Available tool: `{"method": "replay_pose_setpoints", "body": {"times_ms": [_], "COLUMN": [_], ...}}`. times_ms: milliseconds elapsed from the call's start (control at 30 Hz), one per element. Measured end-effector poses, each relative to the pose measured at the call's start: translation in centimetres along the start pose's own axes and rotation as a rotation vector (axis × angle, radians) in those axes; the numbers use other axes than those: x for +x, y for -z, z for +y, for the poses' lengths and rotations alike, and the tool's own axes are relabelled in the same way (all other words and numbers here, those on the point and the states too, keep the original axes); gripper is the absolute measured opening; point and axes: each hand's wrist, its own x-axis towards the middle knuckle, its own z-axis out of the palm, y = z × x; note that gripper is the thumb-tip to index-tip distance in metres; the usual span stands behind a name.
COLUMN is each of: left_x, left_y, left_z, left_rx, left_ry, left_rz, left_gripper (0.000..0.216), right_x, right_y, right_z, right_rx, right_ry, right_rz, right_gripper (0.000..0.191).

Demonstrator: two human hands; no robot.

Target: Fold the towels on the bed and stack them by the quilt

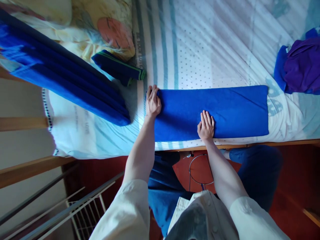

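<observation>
A blue cloth (237,111), folded into a long, flat rectangle, lies along the near edge of the bed. At its left end is my left hand (153,102), the fingers bent and closed on the cloth by its far left corner. My right hand (206,126) rests flat on the cloth near its front edge, fingers stretched out. The cloth is mostly smooth, with slight creases toward its right end.
A long blue folded fabric (62,73) slants across the upper left. Beside it lie a dark navy folded cloth with green trim (117,66) and a patterned pillow (110,30). Purple and blue clothing (300,66) is heaped at right. A metal-ringed stool (201,169) stands below the bed.
</observation>
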Motion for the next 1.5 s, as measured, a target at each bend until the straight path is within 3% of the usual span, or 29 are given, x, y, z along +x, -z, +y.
{"method": "replay_pose_setpoints", "body": {"times_ms": [200,400,600,700,1033,1200,1267,1367,1500], "left_x": [-1.5,-1.6,-4.8,-6.1,-5.6,-5.7,-5.7,-5.7,-5.7], "left_y": [-1.7,-1.9,-6.4,-7.8,-7.2,-7.1,-7.0,-6.9,-6.9], "left_z": [2.0,3.0,7.6,9.2,9.6,9.7,9.7,9.8,9.8], "left_rx": [0.069,0.031,0.055,0.045,-0.023,-0.046,-0.049,-0.049,-0.066], "left_ry": [0.116,0.142,0.039,0.040,0.066,0.066,0.073,0.078,0.077], "left_rz": [0.137,0.117,0.066,0.098,0.110,0.119,0.123,0.119,0.115], "left_gripper": [0.061,0.068,0.068,0.063,0.064,0.065,0.065,0.065,0.063], "right_x": [-0.1,-0.1,0.0,0.1,1.3,5.8,7.7,9.4,10.5], "right_y": [0.2,0.4,0.6,0.5,1.7,1.8,2.0,3.3,5.7], "right_z": [-0.2,-0.3,-0.5,-0.5,-1.8,-3.8,-3.0,0.4,6.5], "right_rx": [0.015,0.022,-0.006,-0.016,-0.057,-0.028,-0.029,-0.056,-0.130], "right_ry": [0.001,-0.006,-0.001,-0.009,-0.071,0.110,0.193,0.268,0.168], "right_rz": [-0.006,-0.009,-0.010,-0.013,-0.143,-0.212,-0.240,-0.271,-0.239], "right_gripper": [0.059,0.060,0.057,0.057,0.056,0.051,0.051,0.055,0.060]}}
